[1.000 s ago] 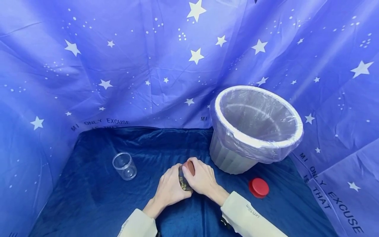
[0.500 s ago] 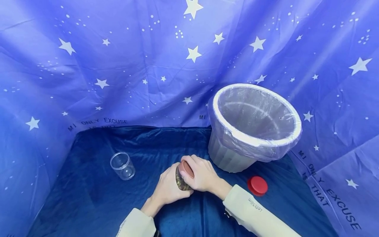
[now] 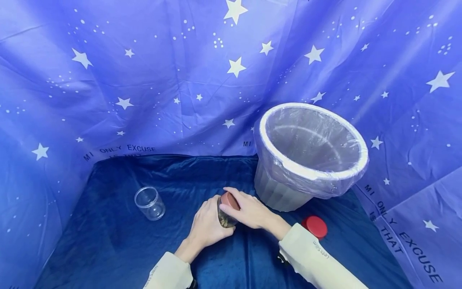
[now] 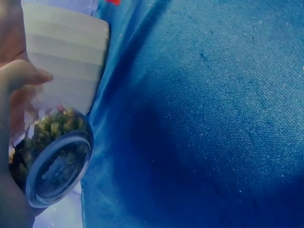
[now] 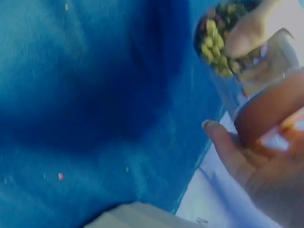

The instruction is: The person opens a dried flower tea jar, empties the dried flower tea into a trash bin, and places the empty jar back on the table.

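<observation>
My left hand (image 3: 206,228) grips the body of a clear storage jar (image 4: 61,164), tilted above the cloth. Greenish-yellow dried pieces (image 5: 213,45) lie inside the jar. A reddish-brown round lid (image 3: 228,200) tops it. My right hand (image 3: 255,213) is at that lid with fingers spread about it. In the right wrist view one fingertip (image 5: 209,124) stands apart from the lid's edge, and the lid sits on the jar's mouth. The other right fingers are partly hidden behind the lid.
A clear glass cup (image 3: 149,203) stands on the dark blue cloth (image 3: 108,237) at the left. At the right is a grey bin (image 3: 279,194) lined with clear plastic, and beside it a round red object (image 3: 316,227). Starry blue curtains (image 3: 173,72) surround the cloth.
My right hand's fingers have loosened and spread off the lid, and the right forearm has shifted slightly right. The left hand keeps holding the jar. The head view has moved a little.
</observation>
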`<state>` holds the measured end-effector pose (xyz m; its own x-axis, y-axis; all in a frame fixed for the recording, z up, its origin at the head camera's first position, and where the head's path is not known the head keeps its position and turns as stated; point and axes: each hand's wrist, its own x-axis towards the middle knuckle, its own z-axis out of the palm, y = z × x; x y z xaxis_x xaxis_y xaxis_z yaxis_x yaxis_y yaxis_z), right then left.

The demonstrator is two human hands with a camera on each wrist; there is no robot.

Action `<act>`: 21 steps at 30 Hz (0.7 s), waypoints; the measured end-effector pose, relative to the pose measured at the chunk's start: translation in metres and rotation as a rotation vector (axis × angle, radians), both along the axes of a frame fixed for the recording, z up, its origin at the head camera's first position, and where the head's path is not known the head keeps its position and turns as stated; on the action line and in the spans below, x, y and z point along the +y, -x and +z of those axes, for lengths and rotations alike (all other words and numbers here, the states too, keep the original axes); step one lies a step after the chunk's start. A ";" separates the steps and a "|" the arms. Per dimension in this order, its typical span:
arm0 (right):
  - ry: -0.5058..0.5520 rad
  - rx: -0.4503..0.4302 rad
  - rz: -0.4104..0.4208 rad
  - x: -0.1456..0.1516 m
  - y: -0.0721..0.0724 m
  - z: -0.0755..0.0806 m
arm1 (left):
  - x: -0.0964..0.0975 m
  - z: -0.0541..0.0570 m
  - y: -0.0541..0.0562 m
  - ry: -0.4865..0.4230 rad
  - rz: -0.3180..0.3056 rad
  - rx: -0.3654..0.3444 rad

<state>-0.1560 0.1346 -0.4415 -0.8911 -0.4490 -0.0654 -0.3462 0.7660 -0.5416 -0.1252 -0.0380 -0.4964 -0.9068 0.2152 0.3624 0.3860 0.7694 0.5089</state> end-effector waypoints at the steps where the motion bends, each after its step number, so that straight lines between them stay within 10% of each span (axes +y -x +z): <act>1: -0.012 -0.012 -0.037 -0.002 0.000 0.000 | 0.001 -0.001 0.000 0.011 0.005 0.012; 12: -0.152 -0.058 -0.244 -0.015 -0.004 -0.006 | 0.005 -0.011 -0.003 0.094 0.046 0.106; 21: -0.146 0.093 -0.133 -0.014 -0.008 -0.019 | 0.000 -0.010 -0.008 0.074 0.006 0.017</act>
